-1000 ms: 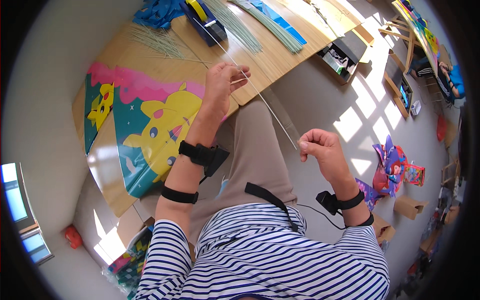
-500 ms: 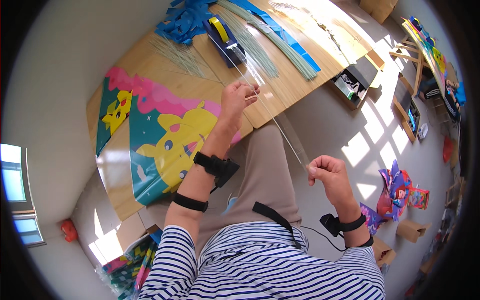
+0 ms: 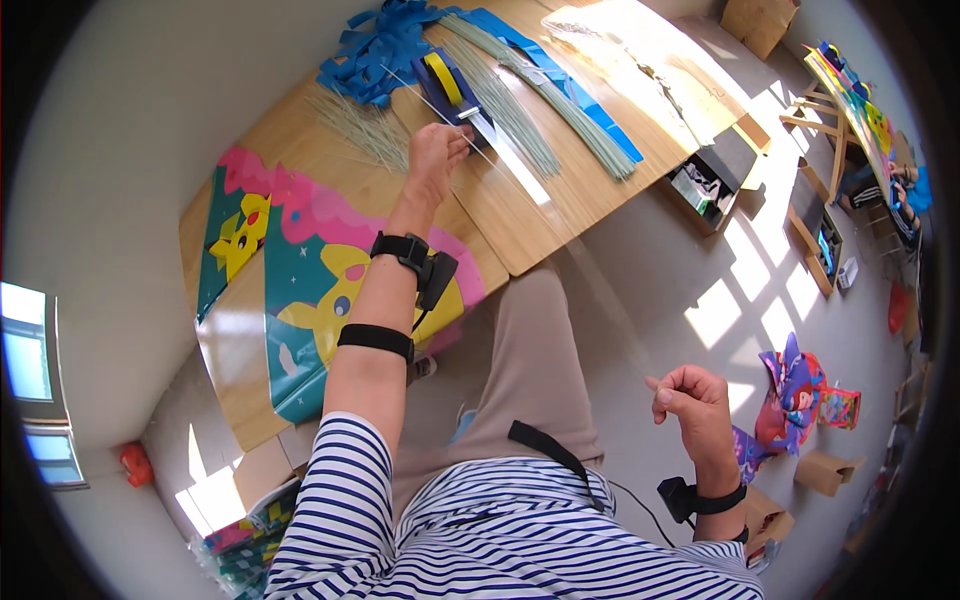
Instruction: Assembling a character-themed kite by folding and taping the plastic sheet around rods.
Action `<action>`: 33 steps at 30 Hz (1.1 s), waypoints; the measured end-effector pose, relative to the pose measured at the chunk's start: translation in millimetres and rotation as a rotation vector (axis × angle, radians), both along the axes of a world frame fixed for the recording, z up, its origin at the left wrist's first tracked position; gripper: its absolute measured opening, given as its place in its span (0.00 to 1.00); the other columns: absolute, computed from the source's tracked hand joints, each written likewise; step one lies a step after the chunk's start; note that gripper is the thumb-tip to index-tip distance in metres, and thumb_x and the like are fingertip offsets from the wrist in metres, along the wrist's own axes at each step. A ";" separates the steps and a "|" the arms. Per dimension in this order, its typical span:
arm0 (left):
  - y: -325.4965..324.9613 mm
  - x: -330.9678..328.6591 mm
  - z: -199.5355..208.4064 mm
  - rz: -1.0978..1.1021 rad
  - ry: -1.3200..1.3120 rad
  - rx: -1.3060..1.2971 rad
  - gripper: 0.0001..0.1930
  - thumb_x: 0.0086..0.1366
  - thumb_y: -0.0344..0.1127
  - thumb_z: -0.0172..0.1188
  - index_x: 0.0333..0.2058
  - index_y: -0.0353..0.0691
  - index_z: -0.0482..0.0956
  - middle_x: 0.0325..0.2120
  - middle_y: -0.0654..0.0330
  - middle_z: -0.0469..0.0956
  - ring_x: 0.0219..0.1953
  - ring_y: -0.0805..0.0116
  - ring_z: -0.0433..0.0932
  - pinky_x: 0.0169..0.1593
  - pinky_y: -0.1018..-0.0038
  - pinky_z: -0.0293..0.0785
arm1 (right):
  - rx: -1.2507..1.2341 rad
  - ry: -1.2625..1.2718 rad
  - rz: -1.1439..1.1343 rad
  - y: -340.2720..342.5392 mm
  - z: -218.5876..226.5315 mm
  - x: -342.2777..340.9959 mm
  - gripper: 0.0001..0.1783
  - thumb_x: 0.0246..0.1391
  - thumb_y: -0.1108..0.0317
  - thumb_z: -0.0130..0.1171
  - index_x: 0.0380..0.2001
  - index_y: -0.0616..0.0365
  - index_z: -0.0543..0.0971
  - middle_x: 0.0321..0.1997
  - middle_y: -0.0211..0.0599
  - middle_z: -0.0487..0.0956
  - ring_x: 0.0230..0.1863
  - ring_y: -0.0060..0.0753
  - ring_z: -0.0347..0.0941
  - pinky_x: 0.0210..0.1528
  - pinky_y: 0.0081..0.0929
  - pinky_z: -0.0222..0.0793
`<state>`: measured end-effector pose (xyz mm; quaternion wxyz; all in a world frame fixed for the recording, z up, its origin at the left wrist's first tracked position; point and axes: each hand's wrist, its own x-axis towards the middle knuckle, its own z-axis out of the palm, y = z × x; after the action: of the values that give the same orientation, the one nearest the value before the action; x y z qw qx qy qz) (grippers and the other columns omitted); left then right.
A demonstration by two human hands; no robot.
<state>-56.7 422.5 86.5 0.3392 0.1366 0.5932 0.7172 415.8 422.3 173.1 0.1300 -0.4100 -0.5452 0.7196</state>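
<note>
My left hand (image 3: 436, 160) is above the table, its fingers closed on a thin pale rod (image 3: 425, 100) that slants over the tape dispenser. The dispenser (image 3: 446, 88) is dark blue with a yellow core. From it a strip of clear tape (image 3: 520, 172) runs past the table edge toward my right hand (image 3: 692, 405). That hand is off the table, thumb and forefinger pinched at the faint far end of the strip. Under my left forearm lies a kite-like printed sheet (image 3: 310, 225) in green, pink and yellow.
Bundles of thin pale rods (image 3: 575, 125) and blue strips (image 3: 375, 45) lie on the wooden table (image 3: 590, 190). Open boxes (image 3: 705, 185) stand by its right edge. A purple and red bundle (image 3: 790, 395) is on the floor. Folded printed sheets (image 3: 250, 540) are at lower left.
My left hand has moved up and left, nearer the dispenser, with the rod. My right hand has moved down and right, and the tape strip now reaches farther out.
</note>
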 end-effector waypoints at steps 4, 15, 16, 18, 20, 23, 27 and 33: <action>-7.2 22.5 12.9 -0.021 -0.044 -0.051 0.06 0.66 0.28 0.51 0.38 0.33 0.73 0.44 0.47 0.81 0.46 0.58 0.82 0.50 0.62 0.80 | -0.016 -0.017 -0.024 -4.4 -12.4 9.8 0.03 0.52 0.76 0.60 0.27 0.64 0.78 0.21 0.31 0.77 0.23 0.22 0.73 0.57 0.32 0.72; -72.3 173.0 23.9 -0.179 -0.148 -0.070 0.03 0.66 0.26 0.51 0.36 0.35 0.73 0.40 0.44 0.82 0.42 0.56 0.84 0.50 0.63 0.81 | -0.042 0.005 0.000 -7.8 -27.4 6.3 0.07 0.55 0.71 0.63 0.30 0.65 0.79 0.25 0.32 0.77 0.24 0.23 0.73 0.31 0.21 0.71; -71.0 175.8 23.1 -0.174 -0.157 -0.064 0.02 0.66 0.26 0.52 0.36 0.35 0.72 0.40 0.45 0.83 0.42 0.56 0.84 0.49 0.63 0.81 | -0.041 0.010 0.001 -8.5 -27.9 6.5 0.07 0.54 0.72 0.63 0.30 0.65 0.79 0.25 0.32 0.77 0.24 0.23 0.73 0.31 0.21 0.71; -68.3 179.7 21.1 -0.165 -0.173 -0.051 0.02 0.66 0.26 0.52 0.36 0.35 0.72 0.40 0.45 0.83 0.42 0.56 0.84 0.49 0.63 0.81 | -0.039 0.022 0.003 -10.2 -29.2 7.6 0.06 0.54 0.72 0.63 0.30 0.66 0.79 0.25 0.33 0.77 0.25 0.23 0.73 0.31 0.21 0.71; -66.9 183.1 23.5 -0.164 -0.157 -0.052 0.02 0.66 0.26 0.51 0.36 0.35 0.73 0.39 0.45 0.83 0.41 0.57 0.84 0.49 0.63 0.81 | -0.041 0.025 0.002 -10.6 -24.8 5.6 0.05 0.54 0.73 0.62 0.29 0.65 0.79 0.25 0.31 0.77 0.25 0.22 0.73 0.31 0.20 0.71; -64.3 182.5 22.5 -0.167 -0.145 -0.059 0.02 0.66 0.25 0.51 0.36 0.36 0.72 0.39 0.45 0.83 0.41 0.57 0.84 0.48 0.64 0.81 | -0.051 0.033 0.001 -11.3 -25.0 5.3 0.05 0.54 0.74 0.62 0.29 0.65 0.79 0.25 0.31 0.77 0.25 0.21 0.73 0.31 0.20 0.71; -66.2 184.7 22.3 -0.168 -0.152 -0.060 0.02 0.66 0.26 0.51 0.36 0.37 0.72 0.38 0.47 0.83 0.40 0.59 0.84 0.48 0.65 0.81 | -0.054 0.014 0.011 -12.2 -22.3 2.3 0.04 0.53 0.74 0.62 0.29 0.66 0.79 0.25 0.31 0.77 0.25 0.22 0.73 0.31 0.20 0.71; -60.6 194.3 26.3 -0.151 -0.186 -0.077 0.01 0.65 0.26 0.51 0.35 0.38 0.71 0.37 0.50 0.83 0.38 0.63 0.83 0.47 0.67 0.80 | -0.062 0.024 -0.010 -14.6 -24.5 4.6 0.04 0.53 0.75 0.61 0.28 0.66 0.79 0.24 0.31 0.78 0.24 0.22 0.73 0.31 0.20 0.71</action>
<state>137.6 361.9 112.8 0.4508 0.1004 0.5744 0.6758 420.4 407.7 148.6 0.1275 -0.4078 -0.5190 0.7403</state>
